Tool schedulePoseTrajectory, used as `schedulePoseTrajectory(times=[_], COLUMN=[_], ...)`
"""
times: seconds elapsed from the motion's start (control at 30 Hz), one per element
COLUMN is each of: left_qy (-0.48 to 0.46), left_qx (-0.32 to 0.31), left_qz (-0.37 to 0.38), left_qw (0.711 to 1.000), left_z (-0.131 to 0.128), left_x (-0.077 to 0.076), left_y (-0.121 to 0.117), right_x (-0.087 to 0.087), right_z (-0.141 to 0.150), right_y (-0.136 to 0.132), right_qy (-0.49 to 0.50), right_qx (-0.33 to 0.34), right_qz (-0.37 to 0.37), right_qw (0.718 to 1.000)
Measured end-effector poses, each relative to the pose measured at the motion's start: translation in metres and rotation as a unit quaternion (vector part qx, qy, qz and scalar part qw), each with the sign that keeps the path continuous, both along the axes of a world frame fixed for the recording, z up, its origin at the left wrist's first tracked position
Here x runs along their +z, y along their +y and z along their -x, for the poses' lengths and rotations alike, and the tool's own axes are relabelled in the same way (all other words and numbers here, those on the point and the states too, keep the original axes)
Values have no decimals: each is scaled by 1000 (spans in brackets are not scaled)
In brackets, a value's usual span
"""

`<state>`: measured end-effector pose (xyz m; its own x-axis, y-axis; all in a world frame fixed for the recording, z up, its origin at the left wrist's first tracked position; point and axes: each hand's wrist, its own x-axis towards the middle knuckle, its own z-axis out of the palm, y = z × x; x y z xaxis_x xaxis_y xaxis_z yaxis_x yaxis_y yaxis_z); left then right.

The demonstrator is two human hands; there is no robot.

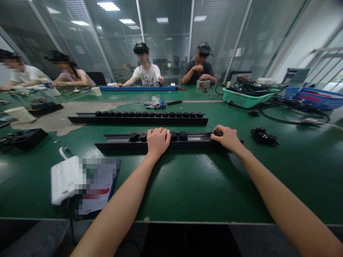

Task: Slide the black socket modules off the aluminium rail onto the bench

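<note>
A long black metal channel (125, 146) lies across the bench in front of me, with several round black modules (183, 135) seated in its trough. My left hand (158, 142) is closed over the channel's middle, its fingers curled across the far side and hiding some of the modules. Near the right end, my right hand (227, 137) pinches another small black module (218, 132) between thumb and fingers, at the trough. Whether that module touches the bottom I cannot tell. Between the hands a stretch of bare trough shows.
Behind lies a second black channel (139, 120) with a row of modules. Loose black parts (264, 136) sit at right, near a green basket (242, 97) of cables. A white device (63, 180) and booklet (103, 185) lie at left. Several people work across the bench.
</note>
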<state>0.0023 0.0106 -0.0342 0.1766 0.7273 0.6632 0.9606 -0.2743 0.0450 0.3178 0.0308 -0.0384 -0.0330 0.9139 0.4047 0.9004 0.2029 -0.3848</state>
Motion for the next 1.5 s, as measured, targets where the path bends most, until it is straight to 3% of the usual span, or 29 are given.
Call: schedulePoseTrajectory(times=[0.23,0.53,1.5], left_qy=[-2,-3,-3], left_qx=[3,0,12], left_qz=[4,-8,-19], left_qw=[1000,1000,1000], left_z=[0,0,-2], left_x=[0,-1,-3], left_y=[0,1,3], right_x=[0,-2,-4], right_z=[0,-5,-4], right_y=[0,1,0], right_qy=[-13,-33,-12], right_qx=[-2,55,42], right_qz=[-8,-54,-46], right_qw=[1000,997,998])
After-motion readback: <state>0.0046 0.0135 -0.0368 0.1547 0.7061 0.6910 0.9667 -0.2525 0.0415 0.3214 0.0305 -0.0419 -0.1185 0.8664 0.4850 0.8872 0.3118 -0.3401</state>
